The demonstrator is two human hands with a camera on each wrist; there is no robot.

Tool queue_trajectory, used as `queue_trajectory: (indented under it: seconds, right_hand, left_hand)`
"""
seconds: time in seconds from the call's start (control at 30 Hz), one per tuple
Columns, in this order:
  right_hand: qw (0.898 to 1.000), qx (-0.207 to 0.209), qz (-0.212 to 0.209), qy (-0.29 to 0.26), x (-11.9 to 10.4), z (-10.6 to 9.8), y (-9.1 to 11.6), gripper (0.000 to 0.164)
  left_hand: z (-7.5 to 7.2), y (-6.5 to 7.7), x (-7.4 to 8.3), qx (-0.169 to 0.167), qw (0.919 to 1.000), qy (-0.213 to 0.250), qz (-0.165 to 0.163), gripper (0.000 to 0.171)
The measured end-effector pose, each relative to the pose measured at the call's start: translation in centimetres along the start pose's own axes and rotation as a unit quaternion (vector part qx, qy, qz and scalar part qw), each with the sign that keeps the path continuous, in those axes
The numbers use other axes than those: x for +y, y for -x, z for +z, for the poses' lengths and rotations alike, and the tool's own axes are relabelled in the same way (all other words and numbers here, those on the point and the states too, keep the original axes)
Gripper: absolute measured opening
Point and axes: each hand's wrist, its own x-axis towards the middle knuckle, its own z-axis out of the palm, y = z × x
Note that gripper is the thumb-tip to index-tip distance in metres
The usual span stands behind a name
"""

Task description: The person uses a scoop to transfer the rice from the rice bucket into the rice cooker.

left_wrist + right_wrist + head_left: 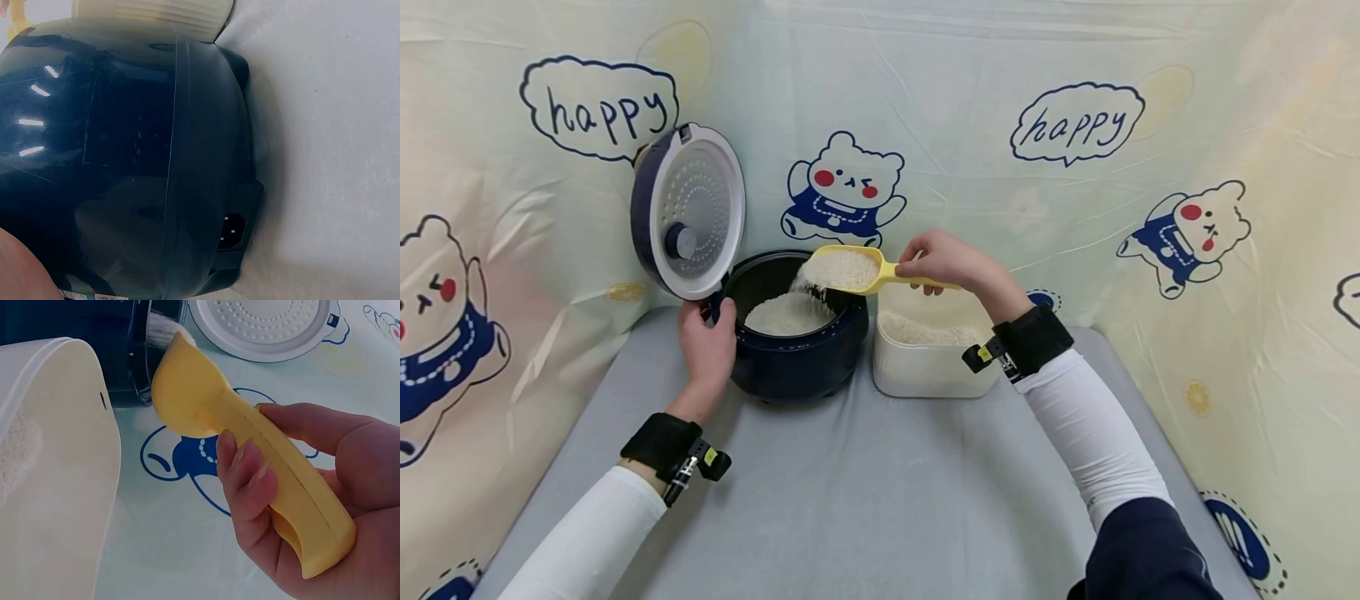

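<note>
My right hand [946,257] grips the handle of a yellow scoop [187,387], fingers curled around it. The scoop is tilted over a dark blue rice cooker [797,367], and rice [842,271] spills from its lip. A white rice mound [786,315] lies inside the pot. At the cooker's left side, my left hand [709,350] holds the hinge area, thumb in front; its other fingers are partly hidden. The lid [715,196] stands raised on the left. In the left wrist view, only a bit of the left hand [25,269] shows beside the cooker's body.
To the right of the cooker stands a cream bin [932,372] with rice inside. A power socket [231,232] sits low on the cooker's side. Grey cloth covers the table [865,500]. Behind it hangs a printed curtain [955,92].
</note>
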Motion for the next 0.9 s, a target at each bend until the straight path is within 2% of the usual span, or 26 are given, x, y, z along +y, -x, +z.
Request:
queue_trajectory:
  seconds: [0.27, 0.53, 0.9]
  right_hand:
    - [1.0, 0.015, 0.005, 0.021, -0.5, 0.1, 0.2, 0.021]
    - [0.999, 0.025, -0.007, 0.047, -0.8, 0.6, 0.3, 0.02]
    - [0.995, 0.026, -0.013, 0.098, -2.8, 1.3, -0.1, 0.021]
  left_hand:
    - [-0.1, 0.2, 0.4, -0.003, 1.0, 0.006, -0.001, 0.053]
    - [-0.1, 0.2, 0.0, -0.001, 0.9999, 0.011, -0.001, 0.051]
    - [-0.1, 0.0, 0.2, -0.002, 0.9999, 0.0, -0.011, 0.053]
